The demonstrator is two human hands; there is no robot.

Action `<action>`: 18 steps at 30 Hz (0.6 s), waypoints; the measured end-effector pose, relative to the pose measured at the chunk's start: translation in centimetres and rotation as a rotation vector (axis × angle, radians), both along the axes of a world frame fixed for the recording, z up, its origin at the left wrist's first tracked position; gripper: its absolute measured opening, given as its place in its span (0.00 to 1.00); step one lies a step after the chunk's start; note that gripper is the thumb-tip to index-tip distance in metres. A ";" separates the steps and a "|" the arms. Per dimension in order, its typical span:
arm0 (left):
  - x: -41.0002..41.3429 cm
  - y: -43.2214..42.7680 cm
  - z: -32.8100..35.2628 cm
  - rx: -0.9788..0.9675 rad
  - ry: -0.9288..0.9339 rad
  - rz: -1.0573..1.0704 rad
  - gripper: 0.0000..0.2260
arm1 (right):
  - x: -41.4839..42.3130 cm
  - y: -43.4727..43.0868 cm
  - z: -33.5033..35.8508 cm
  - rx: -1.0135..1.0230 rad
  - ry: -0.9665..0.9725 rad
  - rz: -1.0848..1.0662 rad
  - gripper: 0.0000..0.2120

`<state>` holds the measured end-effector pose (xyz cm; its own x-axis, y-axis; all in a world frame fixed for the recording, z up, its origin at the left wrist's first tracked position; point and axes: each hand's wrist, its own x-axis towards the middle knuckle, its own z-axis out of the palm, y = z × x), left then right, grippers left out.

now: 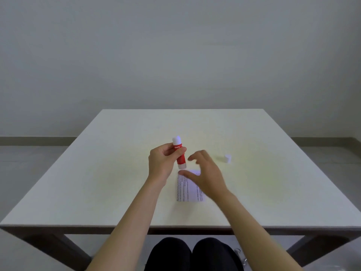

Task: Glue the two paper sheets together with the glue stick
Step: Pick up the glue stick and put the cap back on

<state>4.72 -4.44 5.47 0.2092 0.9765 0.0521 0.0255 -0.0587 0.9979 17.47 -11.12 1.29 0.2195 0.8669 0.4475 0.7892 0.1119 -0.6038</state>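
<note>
A red and white glue stick [180, 153] is held nearly upright above the table, white end up, with my left hand [162, 165] closed around its middle. My right hand [207, 171] hovers just to its right with the fingers spread and nothing in them. Under that hand a small sheet of printed paper [188, 189] lies flat on the table; I cannot tell whether it is one sheet or two stacked. A small white cap [227, 158] lies on the table further right.
The pale table [97, 182] reaches to a grey wall behind. Its front edge runs just above my knees. Bare tabletop surrounds the paper on every side.
</note>
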 end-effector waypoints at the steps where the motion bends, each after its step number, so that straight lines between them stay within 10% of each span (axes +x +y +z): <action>1: -0.5 0.3 0.0 0.028 0.041 0.018 0.04 | 1.4 0.2 -0.1 -0.038 0.007 -0.054 0.20; 5: -2.4 1.2 0.0 0.154 0.243 0.024 0.11 | 6.4 0.5 -1.0 -0.286 -0.355 -0.472 0.23; 10: -2.8 1.2 -0.3 0.291 0.431 -0.057 0.09 | 8.6 0.5 -2.1 -0.524 -0.483 -0.472 0.22; 18: -2.5 0.7 -0.2 0.388 0.495 -0.078 0.10 | 3.8 -0.5 2.9 -0.123 0.538 -0.007 0.11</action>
